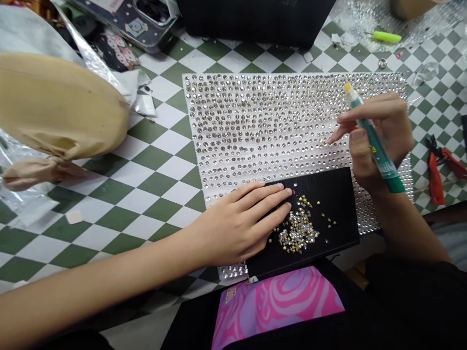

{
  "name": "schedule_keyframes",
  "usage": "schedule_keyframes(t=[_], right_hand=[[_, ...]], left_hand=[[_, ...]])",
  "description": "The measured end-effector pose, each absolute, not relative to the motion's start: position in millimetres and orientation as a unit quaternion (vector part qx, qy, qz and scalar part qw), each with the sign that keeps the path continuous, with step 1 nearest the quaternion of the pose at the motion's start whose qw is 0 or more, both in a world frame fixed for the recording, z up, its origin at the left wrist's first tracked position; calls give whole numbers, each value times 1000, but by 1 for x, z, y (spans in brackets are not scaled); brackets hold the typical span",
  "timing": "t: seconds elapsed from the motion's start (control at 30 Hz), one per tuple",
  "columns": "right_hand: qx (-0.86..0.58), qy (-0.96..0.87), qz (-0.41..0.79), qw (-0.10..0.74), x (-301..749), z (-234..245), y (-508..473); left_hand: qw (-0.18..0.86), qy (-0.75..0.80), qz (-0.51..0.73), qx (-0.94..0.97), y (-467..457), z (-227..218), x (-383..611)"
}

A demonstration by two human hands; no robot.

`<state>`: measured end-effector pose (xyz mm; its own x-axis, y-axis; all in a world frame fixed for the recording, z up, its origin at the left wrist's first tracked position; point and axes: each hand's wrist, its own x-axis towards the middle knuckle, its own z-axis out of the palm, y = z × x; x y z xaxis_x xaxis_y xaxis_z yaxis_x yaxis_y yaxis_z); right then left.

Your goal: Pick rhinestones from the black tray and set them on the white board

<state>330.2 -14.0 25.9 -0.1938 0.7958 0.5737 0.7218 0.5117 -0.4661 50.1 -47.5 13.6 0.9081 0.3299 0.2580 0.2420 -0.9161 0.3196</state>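
Note:
My left hand (248,218) lies flat with its fingers stretched out over the left part of a black rectangular board (337,204). Beside its fingertips, a loose heap of small clear and gold rhinestones (297,231) rests on that board. Between thumb and fingers, my right hand (386,126) grips a green pen (375,141) with a yellow end pointing up and away. That hand is above the right side of a white sheet (251,141) covered in rows of shiny round stones. The board overlaps the sheet's near edge.
Red-handled pliers (436,170) lie at the right edge. A tan cloth-covered form (62,104) takes up the left side. At the back are a black box (255,22), a phone case (146,24) and a bright green tool (386,36) on a checkered tabletop (160,160).

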Motion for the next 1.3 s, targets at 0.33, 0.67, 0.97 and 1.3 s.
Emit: schedule_keyframes(t=[0.33,0.67,0.97,1.3], right_hand=[[-488,-799,21,352,326,32,-15],[-500,-799,42,332,326,36,-20],[-503,-772,66,384,327,34,-19],[-388,-648,408,512,319,39,-21]], left_hand=[[138,144,153,968,-47,14,50],[138,145,152,968,-47,14,50],[139,149,150,967,-47,13,51],[140,150,150,967,-47,14,50]])
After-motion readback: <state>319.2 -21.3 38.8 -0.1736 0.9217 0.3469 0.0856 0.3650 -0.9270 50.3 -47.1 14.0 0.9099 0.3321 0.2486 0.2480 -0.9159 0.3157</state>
